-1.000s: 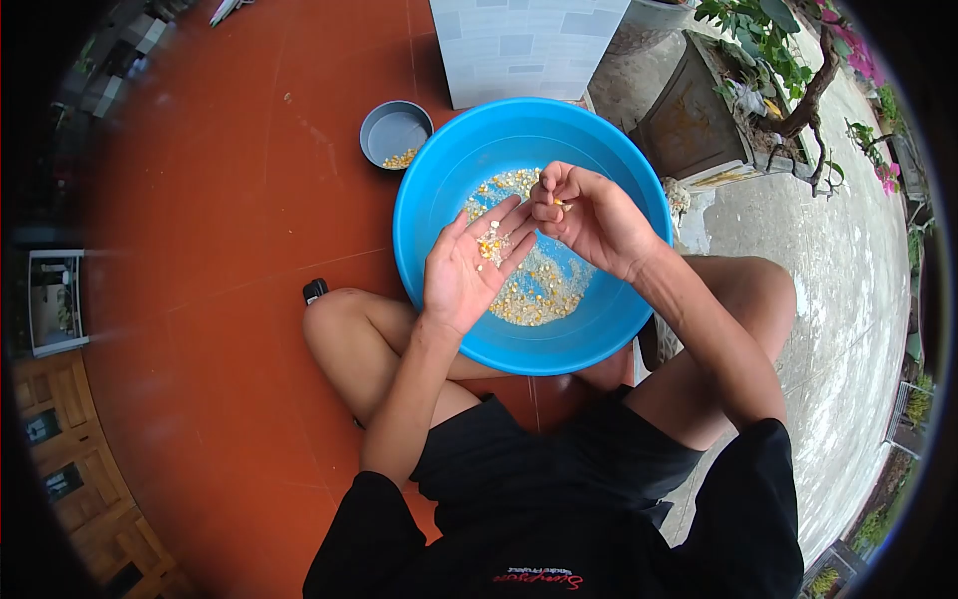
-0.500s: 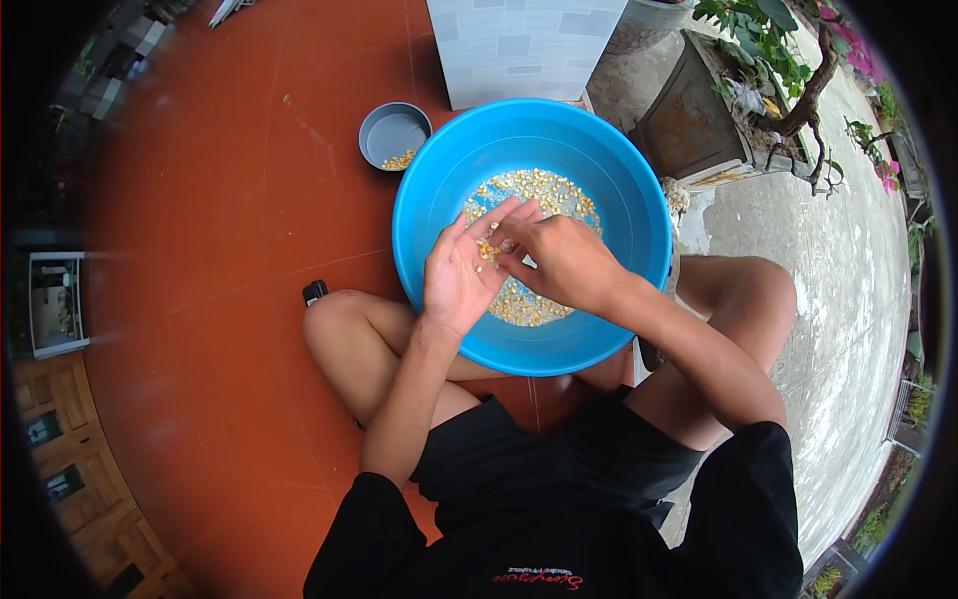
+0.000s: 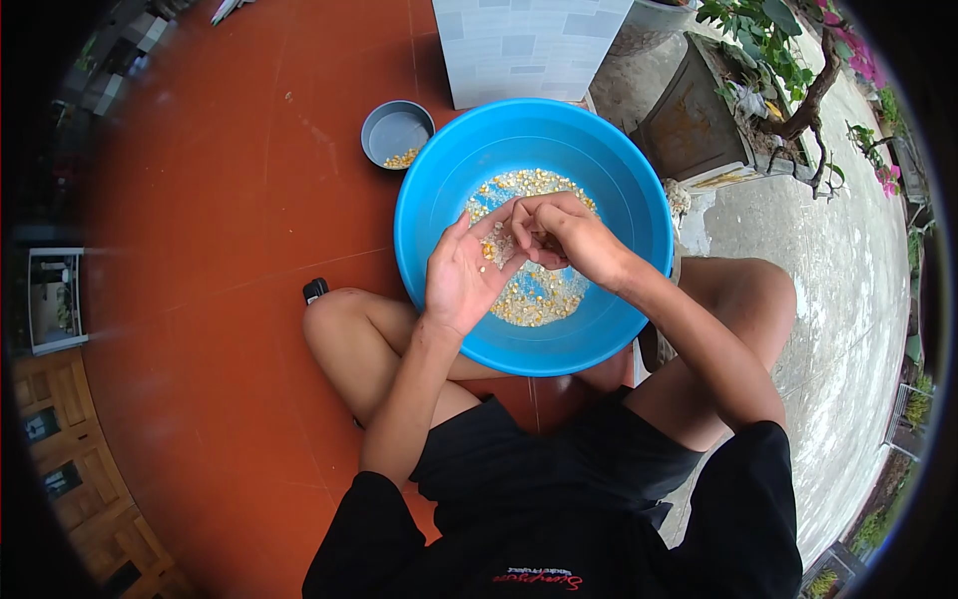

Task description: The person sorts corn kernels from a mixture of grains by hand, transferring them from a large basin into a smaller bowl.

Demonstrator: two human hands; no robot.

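**Kernels in my palm, over the blue basin**

My left hand [image 3: 461, 275] lies flat and palm up at frame centre, fingers spread loosely and pointing to the upper right. A small heap of corn kernels [image 3: 491, 250] rests on the base of those fingers. My right hand [image 3: 559, 235] curls over it from the right, fingertips [image 3: 521, 222] drawn narrow together and touching the heap; whether a kernel is pinched between them, I cannot tell.

Both hands hover above the blue basin [image 3: 439, 190], which sits between my bent knees. More kernels [image 3: 539, 290] cover its bottom, mostly behind and below my hands.

A small grey bowl [image 3: 384, 125] with a few kernels stands just beside the basin's upper-left rim. Left of that, red floor tiles [image 3: 220, 230] run open. To the upper right, a stone planter [image 3: 689, 125] stands close to the basin's edge.
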